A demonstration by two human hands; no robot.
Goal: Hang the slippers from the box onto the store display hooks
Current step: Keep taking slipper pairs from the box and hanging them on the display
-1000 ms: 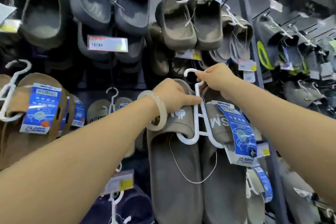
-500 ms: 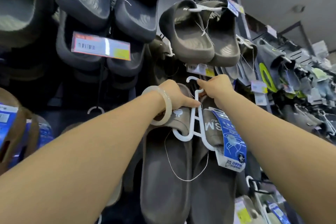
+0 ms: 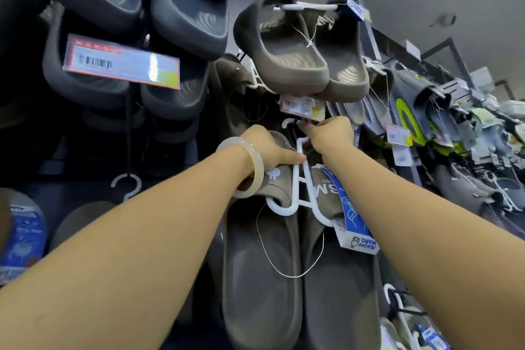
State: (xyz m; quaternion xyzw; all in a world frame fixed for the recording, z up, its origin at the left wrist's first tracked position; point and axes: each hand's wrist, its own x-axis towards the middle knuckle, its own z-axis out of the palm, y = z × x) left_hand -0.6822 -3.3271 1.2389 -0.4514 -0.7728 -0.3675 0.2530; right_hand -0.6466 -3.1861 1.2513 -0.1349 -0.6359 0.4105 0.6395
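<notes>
We grasp the grey slippers (image 3: 272, 278) with our left hand (image 3: 267, 150) while our right hand (image 3: 331, 136) pinches their white hanger (image 3: 301, 179) near its top

The near brown slippers (image 3: 267, 270) look matt and rubbery, smooth on the sole. Their white hanger (image 3: 301, 179) is smooth plastic. A blue paper tag (image 3: 352, 216) hangs right. The bangle (image 3: 250, 162) is glossy and translucent. The far-left price label (image 3: 122, 61) sits under shiny plastic.
</notes>
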